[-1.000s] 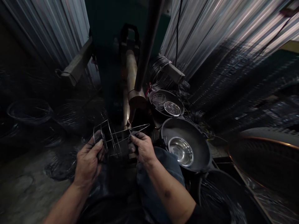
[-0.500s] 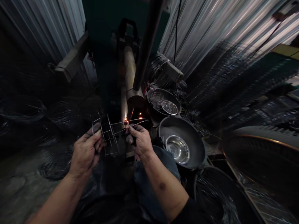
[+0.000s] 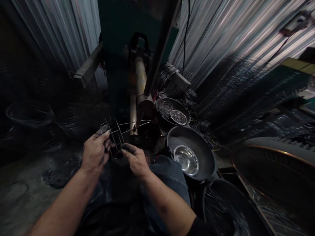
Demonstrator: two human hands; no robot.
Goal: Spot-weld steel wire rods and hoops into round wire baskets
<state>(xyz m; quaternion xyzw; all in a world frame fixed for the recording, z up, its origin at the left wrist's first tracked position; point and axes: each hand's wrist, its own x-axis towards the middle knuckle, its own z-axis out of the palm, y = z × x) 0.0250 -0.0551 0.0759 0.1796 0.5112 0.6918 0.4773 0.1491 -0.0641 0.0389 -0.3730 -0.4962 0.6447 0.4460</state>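
Note:
A small wire frame of thin steel rods and rings sits between both hands, its long rods reaching right under the welder's electrode arm. My left hand pinches the ring end of the frame. My right hand grips the frame's lower middle, fingers closed on the rods. Both hands are dark with grime. No sparks show at the electrode.
The dark green spot-welding machine stands ahead. To the right, a large dark pan holds a steel bowl. Behind it a smaller pan holds wire pieces. Wire coils lie at left and bottom right. Corrugated metal walls surround.
Sparks at the electrode half a second ago have gone. My right hand slid left along the frame toward my left hand, and the frame turned slightly.

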